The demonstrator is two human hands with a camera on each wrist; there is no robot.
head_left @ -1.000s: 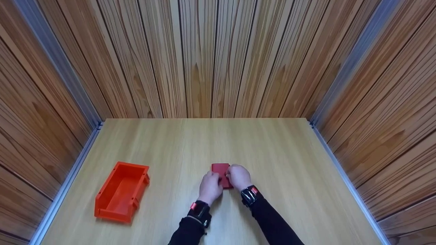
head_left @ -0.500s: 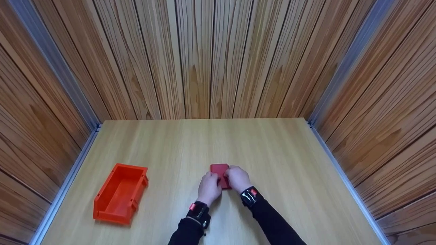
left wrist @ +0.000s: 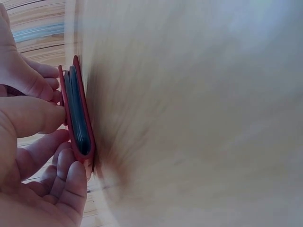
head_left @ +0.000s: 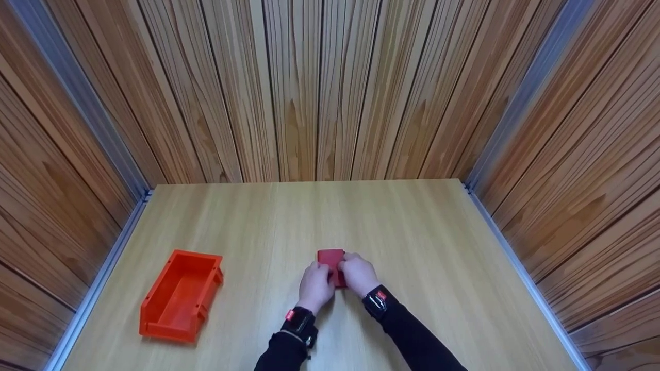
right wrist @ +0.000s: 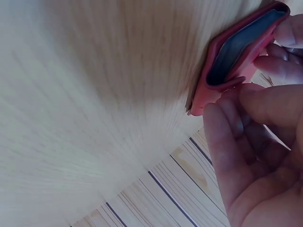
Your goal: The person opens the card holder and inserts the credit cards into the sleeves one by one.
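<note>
A red card holder with dark sleeves between its covers lies on the table, in front of the person. In the left wrist view the folded card holder shows edge-on, its rounded fold toward the lower end. My left hand grips its left side, thumb on the upper cover and fingertips by the fold. At the opposite side, my right hand pinches the edge where a small red flap bends over. The right wrist view shows the card holder slightly gaping, with the thumb and fingers of the right hand at this flap.
An orange-red plastic bin sits on the left part of the light wooden table. Wood-plank walls with metal corner strips enclose the table at the back and both sides.
The head view has shifted a little, so everything sits slightly lower and further left. Both hands stay at the card holder, with the right fingers shifting slightly at its edge.
</note>
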